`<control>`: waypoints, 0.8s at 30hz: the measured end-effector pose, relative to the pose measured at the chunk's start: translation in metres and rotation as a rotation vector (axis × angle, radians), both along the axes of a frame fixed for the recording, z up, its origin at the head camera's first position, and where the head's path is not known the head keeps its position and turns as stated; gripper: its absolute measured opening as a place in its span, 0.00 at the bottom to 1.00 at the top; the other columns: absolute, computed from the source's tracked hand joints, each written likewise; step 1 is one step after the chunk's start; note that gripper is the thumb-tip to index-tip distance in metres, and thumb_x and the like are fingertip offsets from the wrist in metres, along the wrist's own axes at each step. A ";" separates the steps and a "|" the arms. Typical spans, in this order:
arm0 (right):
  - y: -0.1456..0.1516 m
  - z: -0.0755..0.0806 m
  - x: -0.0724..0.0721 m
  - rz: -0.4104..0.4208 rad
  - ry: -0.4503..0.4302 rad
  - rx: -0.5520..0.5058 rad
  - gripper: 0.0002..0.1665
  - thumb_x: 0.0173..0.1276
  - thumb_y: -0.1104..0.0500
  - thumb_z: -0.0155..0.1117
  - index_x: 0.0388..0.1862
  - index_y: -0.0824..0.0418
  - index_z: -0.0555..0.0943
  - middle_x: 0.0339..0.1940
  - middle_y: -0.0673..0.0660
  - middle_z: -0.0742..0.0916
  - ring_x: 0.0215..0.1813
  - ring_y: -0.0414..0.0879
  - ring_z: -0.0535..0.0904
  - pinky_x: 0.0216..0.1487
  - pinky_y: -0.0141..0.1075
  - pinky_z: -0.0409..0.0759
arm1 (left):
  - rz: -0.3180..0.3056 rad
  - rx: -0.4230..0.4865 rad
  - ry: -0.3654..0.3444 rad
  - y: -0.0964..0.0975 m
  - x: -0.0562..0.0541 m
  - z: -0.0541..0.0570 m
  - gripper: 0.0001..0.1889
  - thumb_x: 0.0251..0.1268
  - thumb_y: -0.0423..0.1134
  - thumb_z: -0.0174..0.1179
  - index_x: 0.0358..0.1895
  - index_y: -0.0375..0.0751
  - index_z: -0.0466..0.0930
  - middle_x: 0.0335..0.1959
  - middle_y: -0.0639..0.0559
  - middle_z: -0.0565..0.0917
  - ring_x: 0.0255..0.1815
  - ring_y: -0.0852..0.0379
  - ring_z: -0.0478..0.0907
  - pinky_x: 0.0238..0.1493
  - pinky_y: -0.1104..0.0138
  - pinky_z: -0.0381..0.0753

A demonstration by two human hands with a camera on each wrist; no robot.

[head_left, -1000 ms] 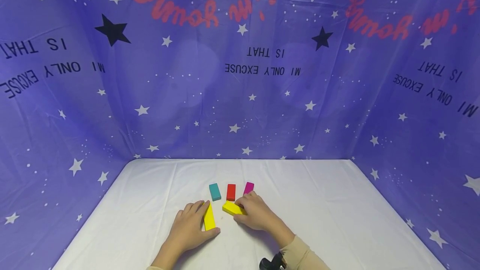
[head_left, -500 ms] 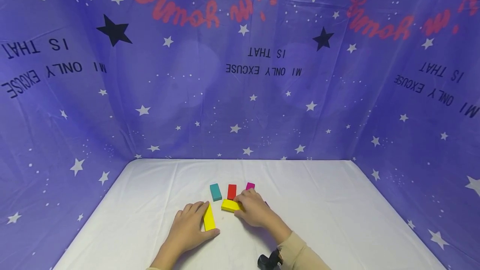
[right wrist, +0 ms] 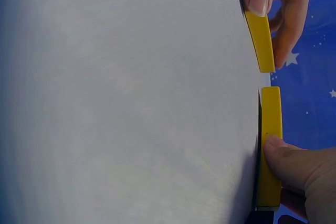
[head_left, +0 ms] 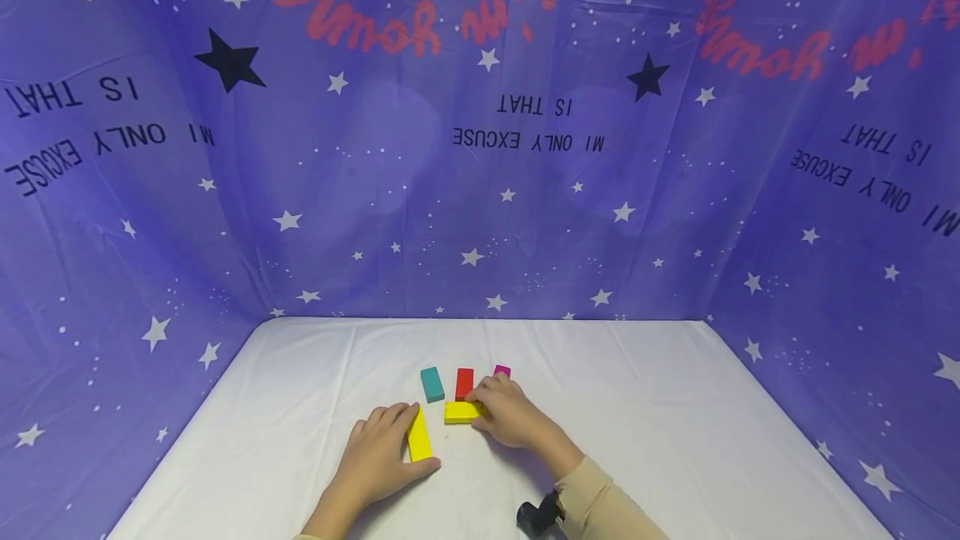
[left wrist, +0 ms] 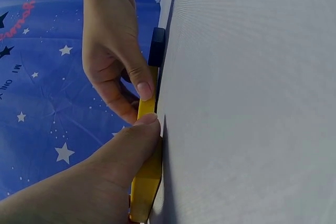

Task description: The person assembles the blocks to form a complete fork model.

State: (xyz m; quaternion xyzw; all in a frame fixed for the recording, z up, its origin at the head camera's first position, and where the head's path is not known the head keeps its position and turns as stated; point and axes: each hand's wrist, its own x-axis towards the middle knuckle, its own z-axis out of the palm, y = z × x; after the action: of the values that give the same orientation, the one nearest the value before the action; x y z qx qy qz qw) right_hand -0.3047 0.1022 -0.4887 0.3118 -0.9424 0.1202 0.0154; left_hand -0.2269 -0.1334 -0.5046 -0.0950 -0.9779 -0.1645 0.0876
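Observation:
My left hand [head_left: 382,448] grips a yellow block [head_left: 419,435] lengthwise, fingertips at its far end and thumb at its near end. To its right, my right hand [head_left: 512,413] pinches a second yellow block [head_left: 461,413], which lies crosswise just in front of a red block [head_left: 464,383]. A gap separates the two yellow blocks [right wrist: 266,43] in the right wrist view. A teal block [head_left: 432,384] sits left of the red one. The magenta block [head_left: 502,371] is mostly hidden behind my right hand. A dark block [left wrist: 157,46] shows beyond the right hand's yellow block in the left wrist view.
White cloth covers the table [head_left: 637,407]. A purple star-printed curtain [head_left: 480,190] rises at the back and both sides. Beside the right sleeve [head_left: 603,498] is a black device [head_left: 537,517] at the wrist.
My right hand has moved slightly away from me and turned its yellow block from a slant to straight crosswise. It now covers more of the magenta block. My left hand has stayed put.

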 end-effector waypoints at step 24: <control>0.011 -0.001 -0.001 0.027 -0.039 -0.066 0.23 0.66 0.47 0.69 0.61 0.43 0.82 0.50 0.45 0.84 0.56 0.43 0.70 0.60 0.42 0.69 | -0.004 -0.001 0.000 -0.001 0.000 0.000 0.49 0.44 0.74 0.66 0.68 0.46 0.73 0.65 0.48 0.77 0.64 0.48 0.72 0.56 0.51 0.70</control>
State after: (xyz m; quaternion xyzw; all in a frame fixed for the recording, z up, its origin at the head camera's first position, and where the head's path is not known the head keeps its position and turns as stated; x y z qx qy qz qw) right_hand -0.3055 0.1128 -0.4896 0.3215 -0.9337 0.1576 0.0055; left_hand -0.2269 -0.1342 -0.5045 -0.0970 -0.9777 -0.1642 0.0873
